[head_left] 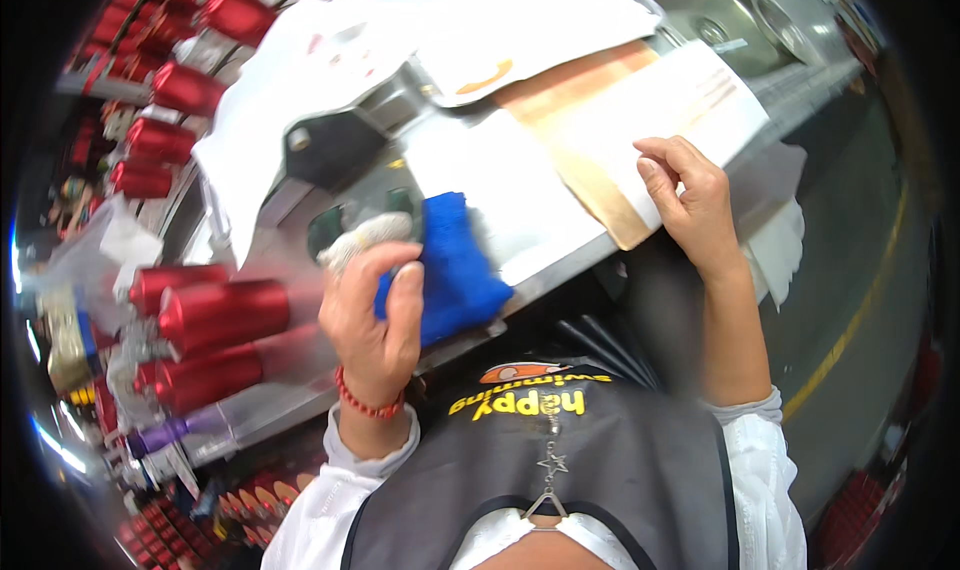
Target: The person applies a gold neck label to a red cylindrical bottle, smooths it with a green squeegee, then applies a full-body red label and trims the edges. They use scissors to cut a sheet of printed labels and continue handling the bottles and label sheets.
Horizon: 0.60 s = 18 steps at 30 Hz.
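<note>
My left hand [375, 315], with a red bead bracelet at the wrist, is closed, its thumb and forefinger bent toward each other. Just beyond its knuckles is an off-white knitted bundle [370, 238]; whether the fingers grip any of it I cannot make out. A folded blue cloth [455, 270] lies on the bench right beside this hand. Raised over the bench's near edge, my right hand [690, 200] has its fingers curled in and thumb close to the forefinger. Nothing shows in it. Beneath and beyond it are brown card [590, 185] and white sheets [665, 110].
Red metallic cylinders [225, 315] crowd the left side, with more on racks [185, 90] at the far left. A black angular piece [335, 148] and dark green objects [325, 228] sit near the left hand. A steel sink [710, 30] is at the far right.
</note>
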Motion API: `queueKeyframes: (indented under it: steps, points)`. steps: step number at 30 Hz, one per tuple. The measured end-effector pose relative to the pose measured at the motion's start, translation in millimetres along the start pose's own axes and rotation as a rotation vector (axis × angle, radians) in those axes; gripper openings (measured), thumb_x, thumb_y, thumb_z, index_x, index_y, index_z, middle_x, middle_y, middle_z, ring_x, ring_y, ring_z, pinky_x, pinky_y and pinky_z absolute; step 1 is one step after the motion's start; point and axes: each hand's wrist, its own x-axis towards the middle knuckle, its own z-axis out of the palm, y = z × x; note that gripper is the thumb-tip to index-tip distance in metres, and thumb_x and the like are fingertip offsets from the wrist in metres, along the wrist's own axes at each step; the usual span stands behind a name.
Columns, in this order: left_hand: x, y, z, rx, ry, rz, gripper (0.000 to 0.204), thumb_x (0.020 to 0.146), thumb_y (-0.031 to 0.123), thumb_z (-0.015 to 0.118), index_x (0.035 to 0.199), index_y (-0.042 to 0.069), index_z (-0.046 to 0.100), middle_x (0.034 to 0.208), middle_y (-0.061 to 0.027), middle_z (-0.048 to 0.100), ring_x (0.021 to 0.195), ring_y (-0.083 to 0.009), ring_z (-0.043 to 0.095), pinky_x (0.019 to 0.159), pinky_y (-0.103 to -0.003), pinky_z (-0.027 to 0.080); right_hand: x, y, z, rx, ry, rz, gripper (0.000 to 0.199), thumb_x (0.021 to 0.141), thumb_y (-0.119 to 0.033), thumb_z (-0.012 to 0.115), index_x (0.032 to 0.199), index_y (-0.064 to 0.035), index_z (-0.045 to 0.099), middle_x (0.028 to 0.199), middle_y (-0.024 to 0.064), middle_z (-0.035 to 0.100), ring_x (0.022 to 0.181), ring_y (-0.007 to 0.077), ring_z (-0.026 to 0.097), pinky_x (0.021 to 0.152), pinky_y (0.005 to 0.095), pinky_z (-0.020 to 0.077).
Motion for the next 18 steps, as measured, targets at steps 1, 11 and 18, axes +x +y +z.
queueKeyframes:
  steps: [1, 11, 18]
  points:
    - [-4, 7, 5, -0.024, -0.011, -0.004, 0.011, 0.086, 0.003, 0.064, 0.096, 0.001, 0.069, 0.095, -0.0143, 0.070, 0.091, -0.0296, 0.065, 0.084, -0.037, 0.049, -7, 1, -9, 0.029, 0.058, 0.020, 0.013, 0.089, -0.004, 0.065, 0.101, 0.0001, 0.067, 0.084, 0.0104, 0.064, 0.064, 0.0178, 0.058, 0.059, 0.0291, 0.0466]
    - [-29, 110, 130, -0.265, -0.660, 0.264, 0.014, 0.079, -0.007, 0.066, 0.091, 0.000, 0.067, 0.102, -0.0194, 0.069, 0.087, -0.0308, 0.067, 0.080, -0.036, 0.052, -138, 203, -57, 0.465, 0.558, 0.475, 0.017, 0.094, -0.012, 0.062, 0.105, 0.0006, 0.066, 0.079, 0.0020, 0.066, 0.071, 0.0072, 0.059, 0.067, 0.0239, 0.0480]
    - [20, 185, 228, -0.056, -0.728, 0.354, 0.012, 0.083, -0.003, 0.064, 0.094, 0.001, 0.067, 0.103, -0.0182, 0.068, 0.099, -0.0335, 0.065, 0.086, -0.038, 0.051, -141, 372, -173, 0.868, 0.905, 0.611, 0.018, 0.095, -0.013, 0.059, 0.111, -0.0046, 0.058, 0.078, 0.0026, 0.059, 0.054, 0.0075, 0.049, 0.041, 0.0226, 0.0381]
